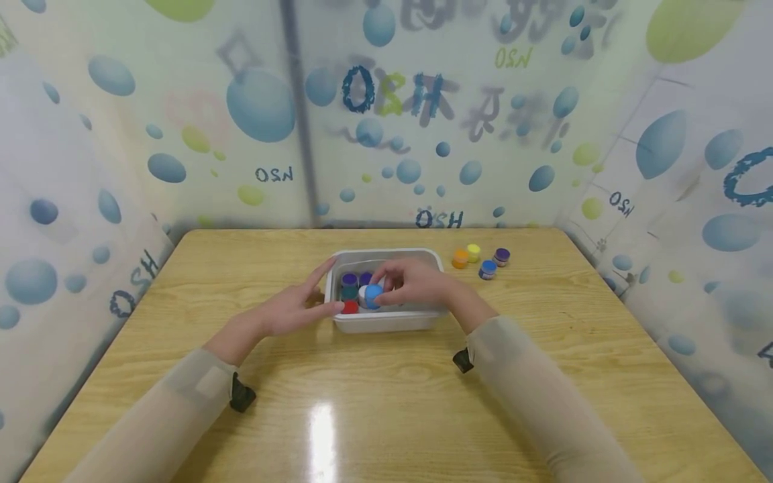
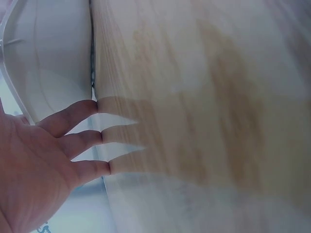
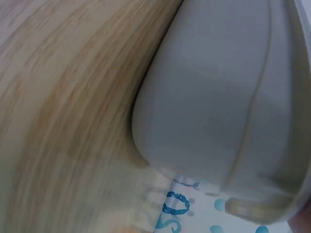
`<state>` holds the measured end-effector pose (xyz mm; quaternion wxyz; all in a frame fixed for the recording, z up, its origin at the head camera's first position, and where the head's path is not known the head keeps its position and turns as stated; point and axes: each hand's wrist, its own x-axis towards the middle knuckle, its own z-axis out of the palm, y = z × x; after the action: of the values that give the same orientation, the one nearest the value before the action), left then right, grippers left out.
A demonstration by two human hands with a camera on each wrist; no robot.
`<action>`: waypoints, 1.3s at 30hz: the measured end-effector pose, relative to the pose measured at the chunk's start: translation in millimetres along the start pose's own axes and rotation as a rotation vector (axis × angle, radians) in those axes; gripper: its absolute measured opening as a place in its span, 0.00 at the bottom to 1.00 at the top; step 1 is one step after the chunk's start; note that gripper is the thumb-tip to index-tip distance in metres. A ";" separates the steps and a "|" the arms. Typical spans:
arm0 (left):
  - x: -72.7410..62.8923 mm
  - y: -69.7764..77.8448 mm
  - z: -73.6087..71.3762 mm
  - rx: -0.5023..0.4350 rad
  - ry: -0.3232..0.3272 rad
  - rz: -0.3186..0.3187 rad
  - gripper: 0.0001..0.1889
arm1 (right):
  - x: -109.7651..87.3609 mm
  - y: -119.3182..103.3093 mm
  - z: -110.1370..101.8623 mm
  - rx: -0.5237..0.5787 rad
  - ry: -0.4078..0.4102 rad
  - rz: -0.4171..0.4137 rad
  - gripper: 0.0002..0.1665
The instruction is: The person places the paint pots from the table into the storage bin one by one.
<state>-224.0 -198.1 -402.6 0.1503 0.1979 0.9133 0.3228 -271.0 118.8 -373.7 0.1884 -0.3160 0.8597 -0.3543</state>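
A white plastic bin (image 1: pixel 386 324) stands on the table, holding small jars along its left end. My right hand (image 1: pixel 417 282) reaches over the bin and pinches a small blue-topped jar (image 1: pixel 374 297) between thumb and fingers. Around that jar are a red one (image 1: pixel 350 307), a dark teal one (image 1: pixel 349 293) and a purple-lidded one (image 1: pixel 349 279). My left hand (image 1: pixel 290 308) lies against the bin's left end, its thumb extended over the front corner. In the left wrist view, three fingers (image 2: pixel 80 144) reach down beside the bin wall to the table.
Right of the bin, several small jars stand on the wooden table (image 1: pixel 386 402): orange (image 1: pixel 460 259), yellow (image 1: pixel 474 253), blue (image 1: pixel 488 270) and purple (image 1: pixel 501 257). A patterned wall covering rises behind the table and at both sides.
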 end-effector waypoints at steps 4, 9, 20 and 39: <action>0.4 -0.9 1.4 -0.001 -0.002 0.006 0.52 | 3.6 2.6 6.2 -0.029 -0.028 0.033 0.18; 1.1 -2.1 2.3 0.004 0.004 0.016 0.52 | 8.9 6.2 12.1 -0.034 -0.038 0.029 0.16; 2.1 -1.8 1.9 0.006 0.003 0.016 0.52 | 13.6 5.1 15.3 -0.062 -0.093 0.034 0.14; 0.9 1.0 0.6 -0.002 0.002 0.004 0.52 | 12.7 6.6 16.1 -0.053 -0.110 0.020 0.14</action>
<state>-224.3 -196.7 -402.5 0.1487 0.1994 0.9127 0.3241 -274.2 105.9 -390.7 0.2303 -0.3313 0.8602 -0.3119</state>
